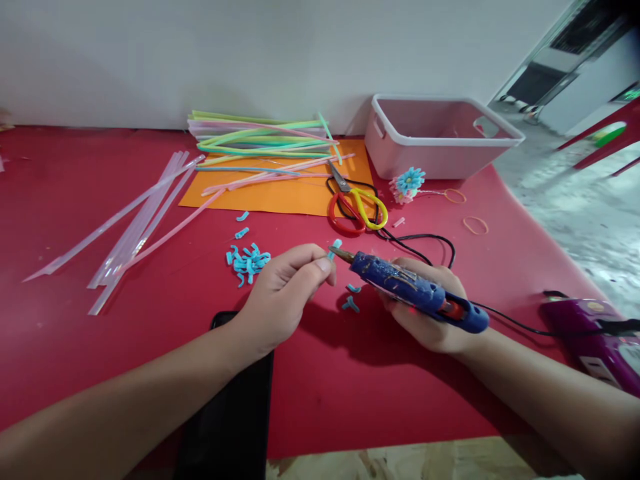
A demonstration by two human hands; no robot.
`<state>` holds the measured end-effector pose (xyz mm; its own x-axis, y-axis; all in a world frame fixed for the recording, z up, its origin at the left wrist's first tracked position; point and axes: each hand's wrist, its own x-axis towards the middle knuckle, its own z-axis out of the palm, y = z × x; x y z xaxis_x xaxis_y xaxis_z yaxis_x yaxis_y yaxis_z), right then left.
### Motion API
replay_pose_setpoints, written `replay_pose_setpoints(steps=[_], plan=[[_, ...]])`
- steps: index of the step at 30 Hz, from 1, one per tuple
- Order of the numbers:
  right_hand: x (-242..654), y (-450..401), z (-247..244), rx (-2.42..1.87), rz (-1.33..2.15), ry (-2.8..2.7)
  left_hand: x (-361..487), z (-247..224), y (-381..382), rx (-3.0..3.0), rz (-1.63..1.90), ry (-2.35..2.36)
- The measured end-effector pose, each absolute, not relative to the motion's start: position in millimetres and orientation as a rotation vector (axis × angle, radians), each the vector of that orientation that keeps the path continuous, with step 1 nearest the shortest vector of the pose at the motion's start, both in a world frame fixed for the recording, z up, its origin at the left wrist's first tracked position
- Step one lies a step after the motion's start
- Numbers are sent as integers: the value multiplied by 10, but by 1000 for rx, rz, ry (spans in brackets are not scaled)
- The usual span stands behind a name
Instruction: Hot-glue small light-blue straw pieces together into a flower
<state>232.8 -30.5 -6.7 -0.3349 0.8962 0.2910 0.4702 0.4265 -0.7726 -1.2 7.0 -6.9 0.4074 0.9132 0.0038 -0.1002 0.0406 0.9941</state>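
Note:
My left hand (295, 287) pinches a small light-blue straw piece (336, 247) between thumb and forefinger, above the red table. In my right hand (433, 320) is a blue glue gun (405, 287), its metal nozzle pointing left. The nozzle tip is at the straw piece; whether they touch I cannot tell. A pile of cut blue straw pieces (249, 261) lies left of my left hand, with two loose ones just behind it. A few more blue pieces (351, 304) lie below the nozzle.
Behind my hands are red-and-yellow scissors (361, 208), an orange sheet (240, 195) with coloured straws, and a pink basket (425, 150). A blue-and-pink straw flower (410, 181) lies before the basket. Clear straws (145, 213) are left, a black phone (227, 413) near me, a purple power strip (593, 337) right.

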Motion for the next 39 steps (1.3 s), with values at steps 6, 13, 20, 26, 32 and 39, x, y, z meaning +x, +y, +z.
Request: replay_pose_setpoints(steps=[6, 13, 20, 26, 32, 39], plan=[[2350, -313, -84, -1123, 802, -1966, -12, -80, 83, 1248, 900, 840], [2379, -334, -110, -1208, 713, -1964, -20, -85, 77, 1267, 912, 797], [2354, -342, -92, -1226, 666, -1982, -14, -93, 80, 1260, 925, 782], [2370, -333, -117, -1241, 673, -1974, -8, -84, 65, 1248, 921, 785], [2363, -337, -109, -1211, 706, -1961, -16, -93, 78, 1253, 922, 787], [2362, -326, -126, -1195, 757, -1957, -23, -106, 91, 1253, 929, 802]])
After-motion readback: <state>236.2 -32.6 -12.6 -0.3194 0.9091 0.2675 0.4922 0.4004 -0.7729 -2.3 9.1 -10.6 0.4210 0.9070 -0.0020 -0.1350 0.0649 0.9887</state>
